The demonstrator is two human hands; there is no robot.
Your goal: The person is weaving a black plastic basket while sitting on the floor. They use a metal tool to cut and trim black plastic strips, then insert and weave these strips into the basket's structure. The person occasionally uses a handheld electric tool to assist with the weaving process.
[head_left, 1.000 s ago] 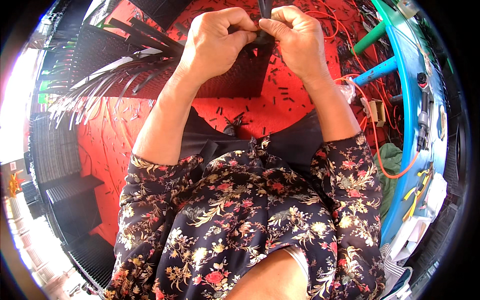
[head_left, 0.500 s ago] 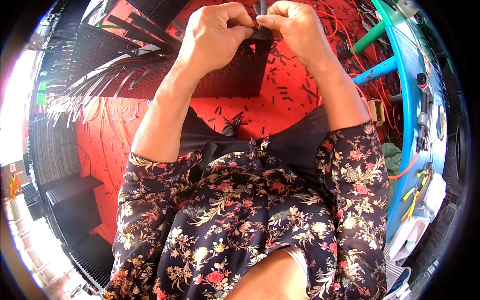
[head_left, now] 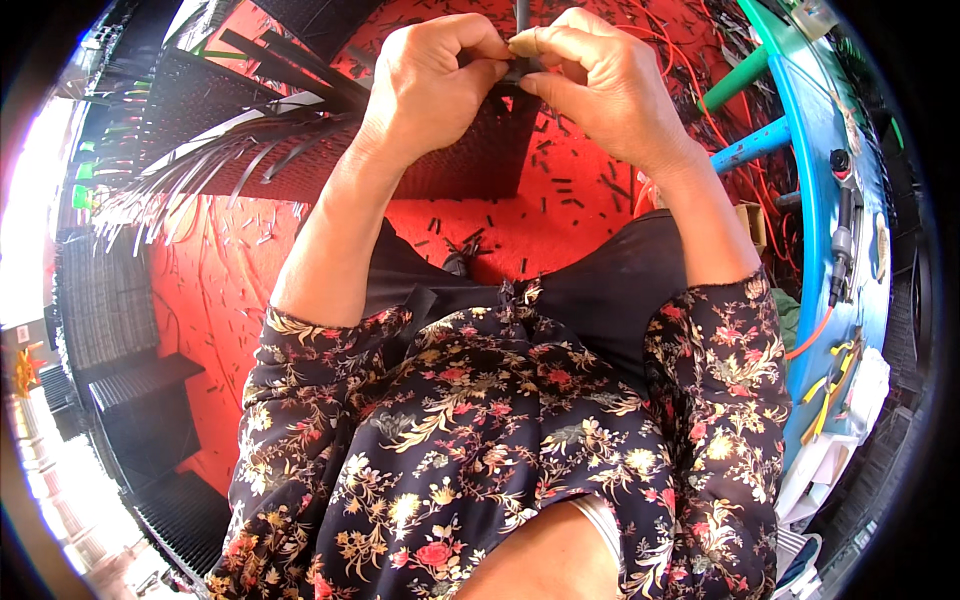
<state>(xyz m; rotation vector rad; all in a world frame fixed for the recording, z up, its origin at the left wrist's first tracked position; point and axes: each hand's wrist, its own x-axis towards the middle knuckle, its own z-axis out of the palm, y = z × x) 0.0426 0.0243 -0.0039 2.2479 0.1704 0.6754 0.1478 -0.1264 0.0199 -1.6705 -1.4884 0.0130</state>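
One black strip pinched in the left hand, right hand with fingertips against it, its grip unclear, strip between the hands beside a black weave, dark scraps scattered over red floor, blue table at right, floral sleeves

No words, numbers, brands or signs can be read anywhere in this view. At the far left, a small pale square with a faint reddish mark stands on a grey panel; it is too small to tell whether it is a label or carries any lettering.
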